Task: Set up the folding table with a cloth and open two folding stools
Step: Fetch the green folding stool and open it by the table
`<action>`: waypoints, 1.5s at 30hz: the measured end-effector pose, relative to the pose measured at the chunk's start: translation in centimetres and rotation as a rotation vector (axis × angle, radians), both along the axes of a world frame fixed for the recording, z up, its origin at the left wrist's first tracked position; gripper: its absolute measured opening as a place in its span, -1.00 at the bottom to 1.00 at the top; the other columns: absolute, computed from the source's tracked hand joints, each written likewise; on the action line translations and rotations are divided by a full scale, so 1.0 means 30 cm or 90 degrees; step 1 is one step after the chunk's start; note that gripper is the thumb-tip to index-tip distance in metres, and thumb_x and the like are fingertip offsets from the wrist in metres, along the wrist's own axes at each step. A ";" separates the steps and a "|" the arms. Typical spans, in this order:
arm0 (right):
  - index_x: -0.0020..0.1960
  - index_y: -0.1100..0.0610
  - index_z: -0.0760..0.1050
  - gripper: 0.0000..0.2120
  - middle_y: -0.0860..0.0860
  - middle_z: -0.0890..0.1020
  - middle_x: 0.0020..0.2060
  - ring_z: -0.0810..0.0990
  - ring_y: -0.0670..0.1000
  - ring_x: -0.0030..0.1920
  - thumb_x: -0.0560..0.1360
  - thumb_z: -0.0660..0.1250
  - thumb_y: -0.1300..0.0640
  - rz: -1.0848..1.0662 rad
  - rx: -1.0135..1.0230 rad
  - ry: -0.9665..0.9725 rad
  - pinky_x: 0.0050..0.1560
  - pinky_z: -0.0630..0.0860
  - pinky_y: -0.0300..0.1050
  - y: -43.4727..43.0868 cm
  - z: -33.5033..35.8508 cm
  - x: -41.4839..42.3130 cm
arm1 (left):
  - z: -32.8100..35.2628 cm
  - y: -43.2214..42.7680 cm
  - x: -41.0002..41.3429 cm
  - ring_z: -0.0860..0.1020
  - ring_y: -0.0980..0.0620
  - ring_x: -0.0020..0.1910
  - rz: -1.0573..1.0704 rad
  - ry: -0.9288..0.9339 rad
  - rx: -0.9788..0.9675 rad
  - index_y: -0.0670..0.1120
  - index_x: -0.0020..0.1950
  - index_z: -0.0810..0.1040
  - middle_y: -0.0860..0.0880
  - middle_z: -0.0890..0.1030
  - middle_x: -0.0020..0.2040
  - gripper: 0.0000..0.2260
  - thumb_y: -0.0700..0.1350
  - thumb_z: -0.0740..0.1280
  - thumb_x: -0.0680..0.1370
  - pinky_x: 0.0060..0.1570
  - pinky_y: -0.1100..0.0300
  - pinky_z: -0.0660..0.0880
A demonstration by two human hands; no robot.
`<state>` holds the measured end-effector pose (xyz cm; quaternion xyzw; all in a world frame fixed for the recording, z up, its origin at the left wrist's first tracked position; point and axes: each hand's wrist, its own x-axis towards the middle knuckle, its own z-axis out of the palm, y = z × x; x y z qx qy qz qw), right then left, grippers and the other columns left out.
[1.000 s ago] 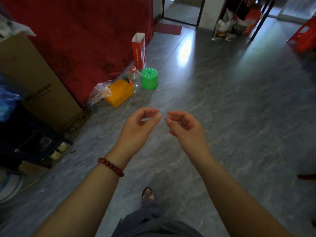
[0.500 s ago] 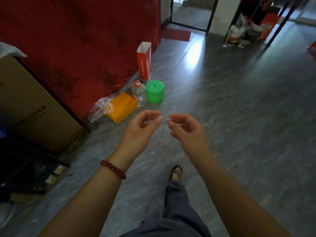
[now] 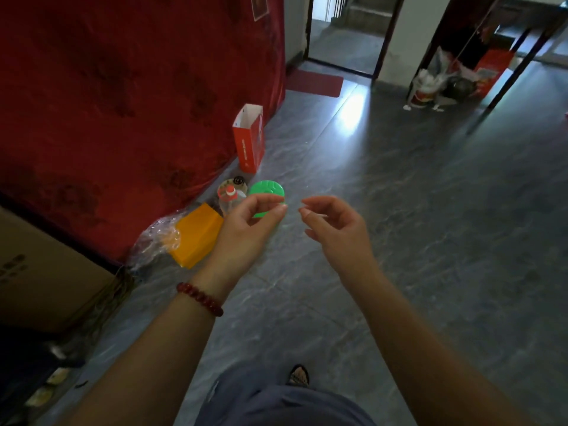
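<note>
Both my hands have risen and drawn slightly apart since the earlier frame. Red cloth (image 3: 123, 103) hangs at left, cardboard box (image 3: 46, 272) below it. My left hand (image 3: 246, 232) and right hand (image 3: 335, 232) hover empty, fingers loosely curled, over the grey floor (image 3: 430, 226). Folding table and stools: none visible.

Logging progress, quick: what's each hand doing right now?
Left hand: fingers loosely curled, holding nothing.
Right hand: fingers loosely curled, holding nothing.
</note>
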<state>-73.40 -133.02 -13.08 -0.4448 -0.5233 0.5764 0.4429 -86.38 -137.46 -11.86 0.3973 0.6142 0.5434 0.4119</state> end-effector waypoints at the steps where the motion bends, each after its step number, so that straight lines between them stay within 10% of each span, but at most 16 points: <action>1: -0.14 0.06 0.55 -0.82 -0.07 0.61 -0.26 0.56 -0.23 -0.30 0.46 0.37 0.34 -0.002 -0.007 0.001 -0.08 0.55 -0.12 0.041 -0.012 -0.003 | -0.011 0.042 0.000 0.57 0.11 -0.02 0.000 -0.006 -0.002 0.06 -0.04 0.55 0.07 0.62 -0.03 -0.90 -0.14 0.33 0.53 -0.25 0.51 0.41; 30: -0.13 0.03 0.57 -0.87 -0.03 0.62 -0.22 0.58 -0.05 -0.17 0.47 0.39 0.26 0.045 0.044 -0.049 -0.05 0.57 -0.05 1.583 0.015 -0.566 | -0.054 1.617 -0.599 0.57 0.01 0.07 -0.017 -0.023 0.040 0.01 0.02 0.58 -0.02 0.63 0.02 -0.90 -0.10 0.35 0.52 0.04 0.11 0.46; 45: -0.09 0.11 0.59 -0.89 -0.07 0.64 -0.24 0.58 -0.18 -0.26 0.45 0.39 0.30 0.290 0.035 -0.047 -0.23 0.48 -0.31 2.366 -0.063 -0.749 | -0.111 2.230 -0.665 0.56 0.11 -0.05 0.228 -0.036 0.005 -0.07 0.04 0.57 0.00 0.63 -0.05 -0.89 -0.18 0.33 0.53 -0.15 0.39 0.46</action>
